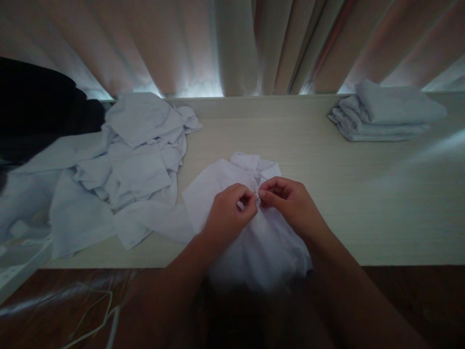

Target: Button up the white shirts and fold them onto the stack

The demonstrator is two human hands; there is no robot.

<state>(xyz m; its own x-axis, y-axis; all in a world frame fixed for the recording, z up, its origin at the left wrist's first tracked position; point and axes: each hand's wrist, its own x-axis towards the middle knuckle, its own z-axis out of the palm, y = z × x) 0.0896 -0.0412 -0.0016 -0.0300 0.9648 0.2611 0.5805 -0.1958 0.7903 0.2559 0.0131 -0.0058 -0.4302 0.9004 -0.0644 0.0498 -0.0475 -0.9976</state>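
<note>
We pinch the front of a white collared cotton shirt (254, 228), left hand (227, 213) and right hand (290, 203) fingertips closed on it; one folded white stack (385, 114) done, a rumpled white heap (134, 160) remaining.

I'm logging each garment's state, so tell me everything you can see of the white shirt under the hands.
The white shirt looks like thin woven cloth, lying front up on the pale table, collar pointing away from the person. Its lower part hangs over the near table edge. One sleeve stretches left toward the heap of white clothes. The left hand and right hand both pinch the placket just below the collar.
</note>
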